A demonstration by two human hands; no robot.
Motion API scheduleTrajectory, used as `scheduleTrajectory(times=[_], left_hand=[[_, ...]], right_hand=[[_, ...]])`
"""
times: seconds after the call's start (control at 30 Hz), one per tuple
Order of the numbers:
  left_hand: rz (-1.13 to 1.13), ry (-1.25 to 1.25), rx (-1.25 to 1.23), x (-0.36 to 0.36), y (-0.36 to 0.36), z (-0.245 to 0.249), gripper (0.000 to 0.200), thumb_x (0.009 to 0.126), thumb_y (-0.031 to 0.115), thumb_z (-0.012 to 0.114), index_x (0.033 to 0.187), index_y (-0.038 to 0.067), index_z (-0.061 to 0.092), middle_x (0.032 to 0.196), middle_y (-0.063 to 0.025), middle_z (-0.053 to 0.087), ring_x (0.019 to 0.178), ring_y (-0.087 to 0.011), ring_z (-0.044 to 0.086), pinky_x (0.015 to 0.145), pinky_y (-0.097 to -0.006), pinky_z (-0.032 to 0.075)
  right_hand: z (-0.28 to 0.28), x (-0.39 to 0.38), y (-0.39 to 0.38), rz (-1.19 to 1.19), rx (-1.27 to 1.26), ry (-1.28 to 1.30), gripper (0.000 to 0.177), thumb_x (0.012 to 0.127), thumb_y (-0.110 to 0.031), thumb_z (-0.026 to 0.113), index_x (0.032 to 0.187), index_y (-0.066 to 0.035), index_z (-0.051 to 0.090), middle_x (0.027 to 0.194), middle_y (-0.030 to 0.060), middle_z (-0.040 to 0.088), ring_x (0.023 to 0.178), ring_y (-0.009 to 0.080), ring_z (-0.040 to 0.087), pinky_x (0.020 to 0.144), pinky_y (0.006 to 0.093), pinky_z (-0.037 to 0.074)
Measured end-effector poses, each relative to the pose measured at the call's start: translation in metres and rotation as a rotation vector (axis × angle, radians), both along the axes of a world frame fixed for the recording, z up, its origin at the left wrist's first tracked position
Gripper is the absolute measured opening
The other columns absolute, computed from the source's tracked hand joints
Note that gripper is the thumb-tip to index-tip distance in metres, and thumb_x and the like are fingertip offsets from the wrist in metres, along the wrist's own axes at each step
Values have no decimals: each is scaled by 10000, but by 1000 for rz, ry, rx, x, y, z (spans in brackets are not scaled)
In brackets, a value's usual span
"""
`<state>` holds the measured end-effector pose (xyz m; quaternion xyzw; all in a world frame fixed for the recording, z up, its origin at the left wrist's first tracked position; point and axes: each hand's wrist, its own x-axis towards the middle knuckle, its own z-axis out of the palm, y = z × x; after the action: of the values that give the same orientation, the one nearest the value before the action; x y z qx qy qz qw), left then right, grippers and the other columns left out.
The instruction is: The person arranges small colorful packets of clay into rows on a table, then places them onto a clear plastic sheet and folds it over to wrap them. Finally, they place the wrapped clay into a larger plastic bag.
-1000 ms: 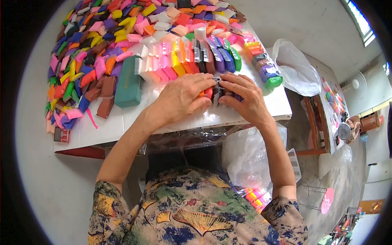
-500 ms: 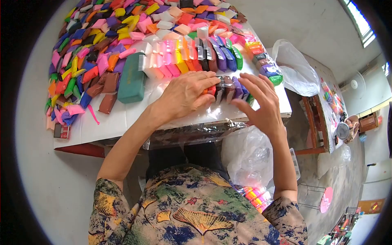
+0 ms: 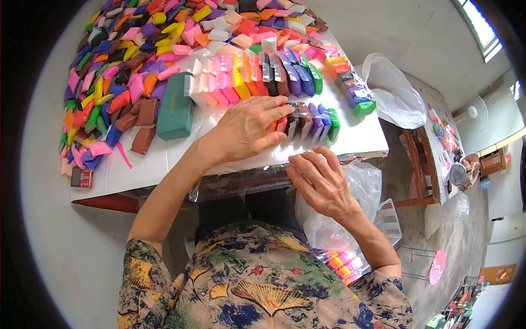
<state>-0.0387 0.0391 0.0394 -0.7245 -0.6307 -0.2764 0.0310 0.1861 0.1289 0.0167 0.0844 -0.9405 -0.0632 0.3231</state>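
In the head view, a short row (image 3: 309, 122) of wrapped clay bars is seen lying to the right of the green block (image 3: 175, 107), close to the front edge of the bench (image 3: 164, 164). The left hand (image 3: 246, 131) is laid flat over the row's left end. Its fingers (image 3: 276, 104) are spread and released, pressing down rather than grasping. The purple and green bars at the far end from the block are left uncovered.

The right hand (image 3: 320, 181) is held below and to the right of the block, just off the bench edge, over a clear film (image 3: 241, 183) that hangs there. Its fingers (image 3: 307, 164) are half curled; whether the film or anything else is pinched cannot be told. A loose pile (image 3: 126, 60) of clay pieces is heaped behind and left of the block.

A risk may be judged from this. The row is steadied at one end only, so its free bars could fan out or tip over. Being so near the edge, they could also be pushed off by a sideways press, down towards the bag (image 3: 339, 214) below.
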Motion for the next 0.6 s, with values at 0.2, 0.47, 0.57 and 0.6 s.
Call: scheduleTrajectory(times=[0.2,0.47,0.57,0.6], left_hand=[[-56,41,-33,-5,3,-1,628,811,146,686,1407,63,508,1459,-207,477,1313,-350,498,1108,-442,397],[8,52,-40,-1,2,-4,791,774,151,733,1487,80,399,1492,-210,430,1343,-369,459,1134,-454,364],[-23,-20,-29,-6,-7,11,856,756,184,766,1507,77,370,1512,-209,404,1390,-369,401,1164,-450,318],[-35,-42,-21,-9,-13,17,879,750,196,778,1513,74,360,1519,-208,396,1408,-368,378,1175,-447,301]], right_hand=[[1,-2,1,18,-69,-8,269,738,-32,714,998,-4,652,1097,112,643,979,265,627,918,472,500],[3,-2,-2,41,-196,-23,369,739,-204,801,1018,-15,652,1099,109,652,963,274,638,896,457,494],[15,-2,-3,2,-286,55,385,752,-234,825,1034,-28,662,1100,112,662,973,292,636,896,450,485],[18,-4,-3,-68,-308,84,390,753,-237,822,1036,-26,654,1109,113,651,989,293,624,907,453,472]])
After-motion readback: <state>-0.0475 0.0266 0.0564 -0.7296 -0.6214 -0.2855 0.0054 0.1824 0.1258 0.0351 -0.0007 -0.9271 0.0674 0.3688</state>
